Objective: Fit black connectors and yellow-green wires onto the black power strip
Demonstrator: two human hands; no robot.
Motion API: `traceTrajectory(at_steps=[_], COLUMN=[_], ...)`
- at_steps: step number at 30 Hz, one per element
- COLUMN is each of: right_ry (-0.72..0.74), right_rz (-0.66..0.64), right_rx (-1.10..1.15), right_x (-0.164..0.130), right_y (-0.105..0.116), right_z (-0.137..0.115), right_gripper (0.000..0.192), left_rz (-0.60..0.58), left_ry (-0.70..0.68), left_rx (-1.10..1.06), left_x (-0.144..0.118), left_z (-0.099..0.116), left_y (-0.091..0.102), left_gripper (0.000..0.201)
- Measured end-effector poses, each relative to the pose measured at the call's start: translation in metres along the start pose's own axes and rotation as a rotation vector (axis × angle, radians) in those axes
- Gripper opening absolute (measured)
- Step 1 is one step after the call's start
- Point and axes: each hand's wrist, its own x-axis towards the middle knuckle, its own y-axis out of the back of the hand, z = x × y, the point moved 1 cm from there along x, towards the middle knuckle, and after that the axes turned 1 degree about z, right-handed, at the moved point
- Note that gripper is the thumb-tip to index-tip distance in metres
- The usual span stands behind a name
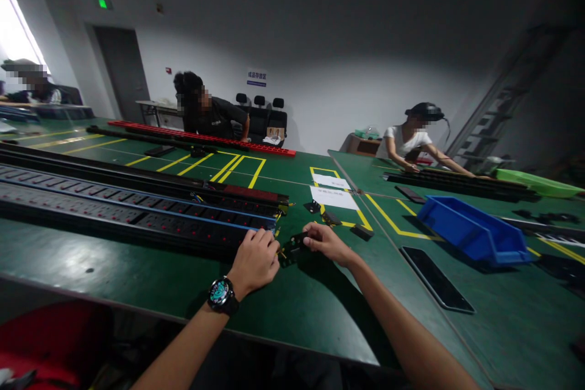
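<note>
Several long black power strips point(196, 228) with rows of sockets and red dots lie side by side on the green table. My left hand point(256, 261), wearing a round watch point(221, 294), is curled over the right end of the nearest strip. Yellow-green wires point(282, 252) stick out beside its fingers. Between thumb and fingers, my right hand point(328, 242) pinches a small black end piece point(298, 237) with holes, close to those wires. The undersides of my left fingers are hidden.
Small black parts point(331, 218) and paper labels point(334, 197) lie beyond my hands. To the right are a phone point(436, 279) and a blue bin point(473, 231). A red strip point(201, 136) crosses the far side, where co-workers point(414, 140) handle other strips.
</note>
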Motion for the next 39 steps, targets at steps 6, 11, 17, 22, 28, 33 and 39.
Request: traceTrajectory(at_steps=[6,11,17,22,28,33,39], right_ry=[0.001,0.028,0.031,0.028,0.037,0.001,0.084], right_rz=[-0.076,-0.165,-0.160,-0.001,0.030,-0.177,-0.080], right_rx=[-0.017,-0.068,-0.118,-0.250,-0.314,-0.189,-0.216], right_x=[-0.001,-0.002,-0.002,0.001,0.001,-0.004,0.001], right_y=[-0.004,-0.012,-0.011,0.003,0.006,0.000,-0.025], right_z=[0.000,-0.004,-0.007,0.004,0.006,-0.005,-0.004], right_gripper=[0.047,0.038,0.031,0.026,0.021,0.025,0.017], left_rz=[-0.015,-0.014,0.011,0.031,0.009,-0.024,-0.064], left_ry=[-0.048,-0.072,-0.031,-0.034,-0.028,-0.020,-0.025], left_rx=[0.005,0.020,0.001,-0.005,-0.032,-0.033,-0.060], left_x=[0.000,0.000,0.000,0.000,0.000,0.000,0.000], left_z=[-0.002,-0.002,-0.001,-0.001,0.000,0.001,0.000], left_y=[-0.001,-0.001,-0.001,-0.001,0.002,0.006,0.010], left_gripper=[0.013,0.011,0.016,0.020,0.019,0.020,0.022])
